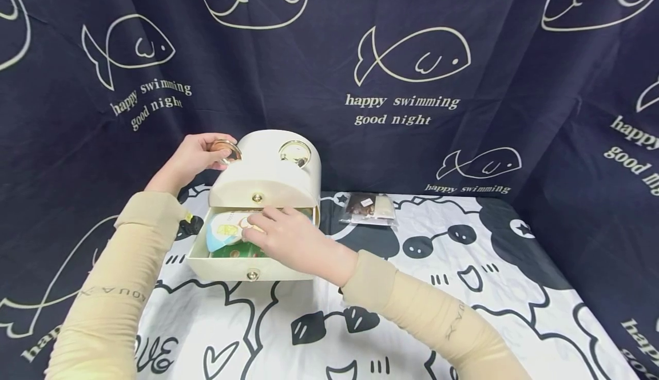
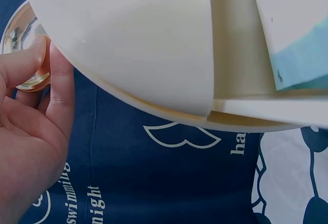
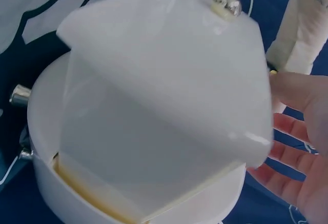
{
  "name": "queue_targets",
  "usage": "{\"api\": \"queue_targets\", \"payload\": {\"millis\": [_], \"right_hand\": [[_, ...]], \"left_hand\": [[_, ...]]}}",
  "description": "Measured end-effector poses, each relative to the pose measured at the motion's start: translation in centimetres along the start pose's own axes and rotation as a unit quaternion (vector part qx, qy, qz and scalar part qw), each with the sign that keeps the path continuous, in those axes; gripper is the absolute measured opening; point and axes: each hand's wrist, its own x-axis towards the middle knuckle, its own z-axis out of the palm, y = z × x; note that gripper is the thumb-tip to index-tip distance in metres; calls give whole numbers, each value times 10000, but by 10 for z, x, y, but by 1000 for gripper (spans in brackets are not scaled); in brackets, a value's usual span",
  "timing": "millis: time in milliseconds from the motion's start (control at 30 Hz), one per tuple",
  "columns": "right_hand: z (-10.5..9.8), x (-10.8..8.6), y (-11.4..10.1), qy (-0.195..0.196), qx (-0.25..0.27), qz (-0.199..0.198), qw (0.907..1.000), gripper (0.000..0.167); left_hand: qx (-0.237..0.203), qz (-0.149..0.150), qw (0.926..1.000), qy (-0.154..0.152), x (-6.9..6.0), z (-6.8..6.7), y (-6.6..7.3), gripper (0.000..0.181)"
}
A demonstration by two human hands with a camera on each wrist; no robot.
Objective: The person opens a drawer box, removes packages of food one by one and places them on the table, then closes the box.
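Observation:
A cream storage box (image 1: 265, 188) with a rounded top has two gold-rimmed round discs on it and a lower drawer (image 1: 221, 268) pulled out. My left hand (image 1: 198, 154) pinches the left gold-rimmed disc (image 2: 25, 44), thumb on its shiny face. Over the drawer, my right hand (image 1: 288, 240) holds the right part of a white and light-blue packet (image 1: 226, 228), which lies tilted inside. Beneath it shows a green patterned item (image 1: 242, 250). Seen from below, the drawer hides the tips of the right fingers (image 3: 292, 155).
A clear plastic packet (image 1: 370, 208) with brown and cream contents lies right of the box. A small black item (image 1: 190, 225) sits left of the drawer. Dark blue fish-print curtain (image 1: 412, 139) hangs behind the table with its black-and-white cartoon cloth (image 1: 401, 328).

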Motion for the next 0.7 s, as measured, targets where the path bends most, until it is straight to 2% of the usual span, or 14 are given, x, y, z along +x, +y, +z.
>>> {"api": "queue_targets", "payload": {"millis": [233, 500, 700], "right_hand": [[12, 0, 7, -495, -11, 157, 9987, 49], [21, 6, 8, -736, 23, 82, 9973, 44], [28, 10, 8, -850, -63, -90, 9963, 53]], "left_hand": [[-20, 20, 10000, -5, 0, 0, 1, 33], [28, 3, 10000, 0, 1, 0, -1, 34], [2, 23, 10000, 5, 1, 0, 0, 34]]}}
